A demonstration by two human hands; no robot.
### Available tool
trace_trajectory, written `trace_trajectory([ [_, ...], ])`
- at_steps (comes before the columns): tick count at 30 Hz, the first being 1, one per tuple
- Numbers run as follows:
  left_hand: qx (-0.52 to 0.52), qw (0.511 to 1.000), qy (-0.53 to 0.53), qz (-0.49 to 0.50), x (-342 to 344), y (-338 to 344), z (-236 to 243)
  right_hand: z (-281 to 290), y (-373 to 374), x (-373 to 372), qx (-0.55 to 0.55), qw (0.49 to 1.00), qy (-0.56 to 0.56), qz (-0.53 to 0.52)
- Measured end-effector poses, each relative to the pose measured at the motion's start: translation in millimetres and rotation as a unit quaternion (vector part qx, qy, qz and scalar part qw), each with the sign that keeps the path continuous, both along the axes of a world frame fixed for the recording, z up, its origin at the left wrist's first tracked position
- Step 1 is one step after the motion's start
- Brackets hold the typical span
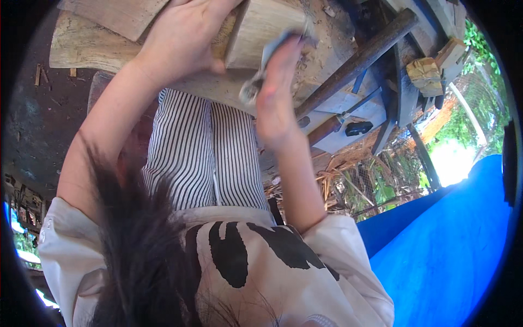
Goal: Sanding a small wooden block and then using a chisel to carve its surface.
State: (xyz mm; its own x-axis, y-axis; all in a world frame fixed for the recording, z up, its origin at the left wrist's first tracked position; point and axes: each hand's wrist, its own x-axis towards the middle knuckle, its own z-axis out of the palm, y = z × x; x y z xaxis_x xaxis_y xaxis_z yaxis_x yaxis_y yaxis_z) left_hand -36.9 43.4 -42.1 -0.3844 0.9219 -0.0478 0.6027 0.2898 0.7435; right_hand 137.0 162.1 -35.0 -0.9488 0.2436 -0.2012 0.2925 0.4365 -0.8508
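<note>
Left hand [188, 38] is seen at 11 o'clock, set by the left edge of a pale wooden block [267, 27]; its thumb is spread out low, toward 5 o'clock. Its fingertips are cut off by the top rim, so whether the block is gripped cannot be told. The block itself is placed at 12 o'clock, near the top edge, face up on a dusty wooden work surface [324, 60].

Right hand [278, 87] is seen just past 12 o'clock, at the block's lower right corner, motion-blurred. A grey item [250, 91] is held in it, its edges shown past the fingers and beside the palm; exact kind can't be made out.

At 10 to 11 o'clock, rough wooden boards [84, 46] are stacked in overlap. Between 1 and 2 o'clock, a dark round wooden pole [359, 64] is laid slantwise. At 2 o'clock, a pale chunk of wood [425, 76] is seen, with green foliage [482, 46] beyond. A small black item [359, 128] is rested on a light panel [329, 143], also toward 2 o'clock. Striped trousers [201, 152] are seen left of centre. A blue tarp [452, 261] is stretched at 4 o'clock.
</note>
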Motion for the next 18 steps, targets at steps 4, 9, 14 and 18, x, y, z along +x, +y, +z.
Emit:
trace_trajectory([
  [4, 0.011, 0.999, 0.031, -0.014, -2, -4, -11, 6, 35, -54, 0.062, 0.994, 0.083, 0.030],
  [9, -0.034, 0.999, -0.003, -0.014, 1, -4, -2, 21, -13, 6, 0.008, 0.999, -0.037, 0.039],
  [14, -0.024, 0.999, 0.019, -0.018, -3, -1, -2, 18, -4, -5, 0.054, 0.997, -0.044, 0.046],
  [18, -0.024, 0.999, 0.035, -0.016, -4, -2, -1, 6, 16, -21, 0.039, 0.997, -0.022, 0.061],
])
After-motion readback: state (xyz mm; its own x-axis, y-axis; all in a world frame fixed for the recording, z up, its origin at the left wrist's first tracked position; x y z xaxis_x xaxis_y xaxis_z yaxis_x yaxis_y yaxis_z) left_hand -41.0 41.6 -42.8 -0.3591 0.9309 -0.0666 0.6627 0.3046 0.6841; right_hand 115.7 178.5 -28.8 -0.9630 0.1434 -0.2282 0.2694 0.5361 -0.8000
